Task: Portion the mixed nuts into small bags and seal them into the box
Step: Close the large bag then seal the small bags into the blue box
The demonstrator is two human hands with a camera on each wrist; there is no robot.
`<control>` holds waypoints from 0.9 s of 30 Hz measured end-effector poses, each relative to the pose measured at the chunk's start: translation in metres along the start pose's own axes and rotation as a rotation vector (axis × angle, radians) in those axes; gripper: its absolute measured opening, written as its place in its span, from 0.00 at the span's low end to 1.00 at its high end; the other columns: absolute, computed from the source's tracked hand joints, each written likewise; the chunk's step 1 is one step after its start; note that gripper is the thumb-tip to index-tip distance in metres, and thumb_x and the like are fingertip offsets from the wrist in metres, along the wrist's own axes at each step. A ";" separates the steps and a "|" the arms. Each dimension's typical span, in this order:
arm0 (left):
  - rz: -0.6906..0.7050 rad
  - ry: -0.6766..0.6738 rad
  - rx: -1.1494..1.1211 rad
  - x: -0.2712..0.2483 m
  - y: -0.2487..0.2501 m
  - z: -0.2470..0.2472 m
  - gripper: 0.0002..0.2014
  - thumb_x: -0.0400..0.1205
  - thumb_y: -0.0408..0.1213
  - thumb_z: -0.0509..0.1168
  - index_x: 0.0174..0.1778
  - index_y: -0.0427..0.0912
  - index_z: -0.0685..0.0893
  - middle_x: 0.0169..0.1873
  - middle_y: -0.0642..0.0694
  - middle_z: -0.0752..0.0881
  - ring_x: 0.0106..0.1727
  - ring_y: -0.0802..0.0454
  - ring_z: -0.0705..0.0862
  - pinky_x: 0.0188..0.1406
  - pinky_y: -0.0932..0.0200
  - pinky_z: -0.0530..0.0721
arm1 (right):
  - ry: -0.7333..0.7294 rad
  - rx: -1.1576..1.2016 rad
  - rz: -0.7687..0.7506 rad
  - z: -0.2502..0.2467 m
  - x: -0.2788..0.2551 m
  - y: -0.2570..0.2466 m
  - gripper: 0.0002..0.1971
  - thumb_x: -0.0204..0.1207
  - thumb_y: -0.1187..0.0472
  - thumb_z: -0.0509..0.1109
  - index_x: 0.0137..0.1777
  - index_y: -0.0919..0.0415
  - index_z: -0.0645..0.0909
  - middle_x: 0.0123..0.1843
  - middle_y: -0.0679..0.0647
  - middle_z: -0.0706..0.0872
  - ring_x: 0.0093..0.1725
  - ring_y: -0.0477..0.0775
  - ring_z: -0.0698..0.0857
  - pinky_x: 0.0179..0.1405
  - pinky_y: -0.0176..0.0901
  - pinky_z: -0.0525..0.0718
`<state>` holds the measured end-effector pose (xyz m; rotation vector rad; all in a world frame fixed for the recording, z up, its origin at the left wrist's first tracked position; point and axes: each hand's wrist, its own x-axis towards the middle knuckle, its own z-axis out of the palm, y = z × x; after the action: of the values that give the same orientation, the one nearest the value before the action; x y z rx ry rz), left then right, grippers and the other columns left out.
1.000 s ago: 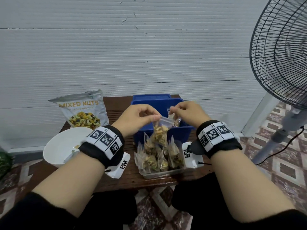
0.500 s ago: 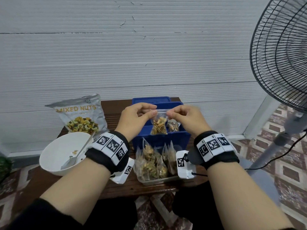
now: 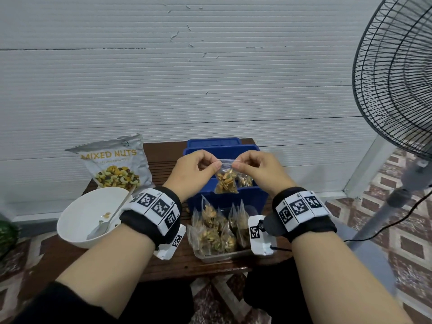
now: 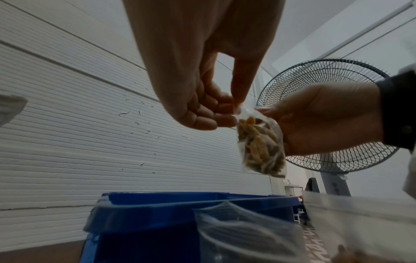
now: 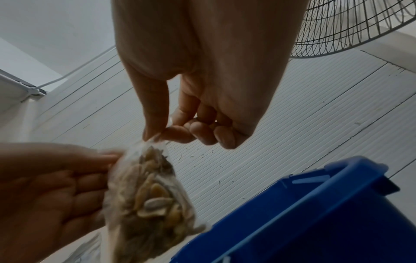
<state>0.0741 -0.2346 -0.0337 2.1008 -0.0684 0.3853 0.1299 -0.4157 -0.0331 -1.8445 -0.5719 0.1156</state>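
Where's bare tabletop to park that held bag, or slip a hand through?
Bare wood shows behind the blue box left of it, toward the nut pouch, and along the table's front edge below the white bowl. Crowded: the clear tray of bags sits directly before the box.

A white ribbed wall (image 3: pixel 210 90) backs the brown wooden table (image 3: pixel 168 260); a standing fan (image 3: pixel 397 73) rises over patterned floor tiles (image 3: pixel 411 265) at right.

A: Support surface?
B: Dark wooden table (image 3: pixel 163 265), slatted top, set against the white wall.
A: What is seated directly on it?
B: Mixed-nuts pouch (image 3: pixel 114 164) stood upright back left. White bowl (image 3: pixel 79 220) placed front left. Blue box (image 3: pixel 224 202) centred at back. Clear tray (image 3: pixel 222 256) set just before it.
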 end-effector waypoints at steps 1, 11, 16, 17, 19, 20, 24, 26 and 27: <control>-0.002 -0.023 -0.010 0.000 0.000 0.001 0.05 0.82 0.39 0.67 0.40 0.50 0.82 0.38 0.52 0.88 0.41 0.58 0.85 0.42 0.71 0.80 | 0.004 -0.003 -0.004 0.000 0.001 0.001 0.07 0.76 0.62 0.74 0.37 0.52 0.82 0.35 0.49 0.84 0.38 0.49 0.81 0.42 0.43 0.80; 0.057 -0.029 0.095 0.000 0.004 0.002 0.04 0.83 0.41 0.66 0.43 0.48 0.83 0.36 0.56 0.86 0.39 0.62 0.84 0.40 0.73 0.79 | -0.019 0.005 -0.048 0.003 0.001 -0.001 0.07 0.76 0.63 0.74 0.38 0.52 0.83 0.35 0.47 0.85 0.34 0.38 0.82 0.38 0.28 0.78; 0.038 -0.057 0.055 0.000 0.003 0.000 0.02 0.82 0.40 0.68 0.45 0.48 0.86 0.40 0.58 0.88 0.41 0.67 0.84 0.42 0.75 0.78 | -0.014 -0.046 -0.080 0.004 0.002 0.001 0.08 0.76 0.64 0.74 0.38 0.52 0.82 0.37 0.55 0.84 0.36 0.45 0.81 0.38 0.31 0.78; 0.027 -0.059 0.036 -0.001 0.003 0.000 0.02 0.81 0.39 0.69 0.47 0.48 0.87 0.41 0.57 0.88 0.43 0.66 0.85 0.43 0.76 0.79 | -0.007 -0.060 -0.079 0.004 0.002 0.003 0.08 0.76 0.64 0.73 0.37 0.52 0.81 0.37 0.56 0.83 0.36 0.46 0.80 0.39 0.32 0.78; 0.007 -0.049 -0.023 -0.002 0.002 0.001 0.04 0.81 0.36 0.69 0.49 0.49 0.86 0.42 0.56 0.88 0.45 0.62 0.86 0.45 0.74 0.81 | -0.004 -0.083 -0.080 0.003 0.003 0.004 0.08 0.77 0.64 0.72 0.38 0.53 0.81 0.37 0.55 0.82 0.36 0.46 0.80 0.39 0.31 0.77; 0.002 -0.032 -0.063 -0.003 0.001 0.001 0.06 0.80 0.34 0.70 0.48 0.50 0.85 0.41 0.55 0.88 0.45 0.59 0.87 0.46 0.72 0.82 | -0.004 -0.095 -0.082 0.003 0.003 0.004 0.07 0.78 0.64 0.71 0.39 0.54 0.81 0.37 0.54 0.82 0.36 0.45 0.79 0.38 0.30 0.76; 0.017 0.057 -0.170 -0.004 0.003 0.001 0.11 0.77 0.32 0.73 0.47 0.53 0.81 0.35 0.51 0.89 0.42 0.57 0.88 0.42 0.71 0.81 | -0.020 -0.076 -0.056 0.004 0.002 0.001 0.03 0.78 0.61 0.71 0.43 0.55 0.82 0.39 0.50 0.84 0.39 0.45 0.80 0.40 0.30 0.77; 0.028 0.058 -0.168 -0.003 0.004 0.000 0.11 0.77 0.32 0.73 0.46 0.53 0.81 0.35 0.50 0.90 0.41 0.58 0.88 0.41 0.72 0.80 | -0.027 -0.063 -0.060 0.004 0.003 0.000 0.03 0.76 0.59 0.73 0.42 0.52 0.83 0.38 0.46 0.85 0.38 0.42 0.82 0.40 0.31 0.78; 0.034 0.049 -0.167 -0.003 0.004 -0.001 0.11 0.77 0.33 0.74 0.47 0.53 0.80 0.35 0.49 0.90 0.42 0.58 0.88 0.42 0.71 0.81 | -0.029 -0.068 -0.069 0.003 0.003 0.001 0.04 0.76 0.59 0.73 0.41 0.50 0.83 0.36 0.45 0.85 0.36 0.40 0.81 0.39 0.30 0.78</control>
<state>0.0706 -0.2367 -0.0306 1.9268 -0.1035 0.4364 0.1312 -0.4120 -0.0342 -1.8888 -0.6664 0.0775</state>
